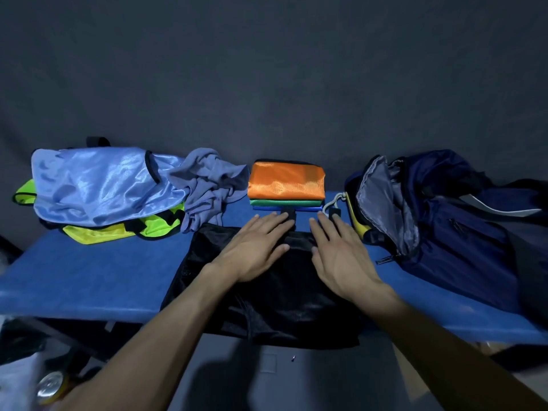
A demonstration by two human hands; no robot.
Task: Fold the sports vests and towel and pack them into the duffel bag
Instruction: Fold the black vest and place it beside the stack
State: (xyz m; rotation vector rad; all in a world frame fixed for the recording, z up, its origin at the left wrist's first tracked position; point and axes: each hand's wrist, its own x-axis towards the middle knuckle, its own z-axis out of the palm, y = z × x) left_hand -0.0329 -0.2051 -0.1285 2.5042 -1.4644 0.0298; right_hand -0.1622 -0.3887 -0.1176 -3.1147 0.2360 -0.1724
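Observation:
A black mesh vest (267,292) lies spread on the blue table (89,271), its near edge hanging over the front. My left hand (255,247) and my right hand (341,253) rest flat on its far part, fingers straight, side by side. Just beyond them stands a folded stack with an orange vest (286,180) on top, green and blue ones beneath. At the far left lies a heap: a light blue vest (98,185), neon yellow vests (118,231) and a crumpled grey-blue towel (207,185). The navy duffel bag (439,221) sits open at the right.
A dark backdrop hangs behind the table. The bag's drawstring and black toggle (335,210) lie near my right fingertips. Below the table at the lower left, a can (52,387) and dark clutter show on the floor.

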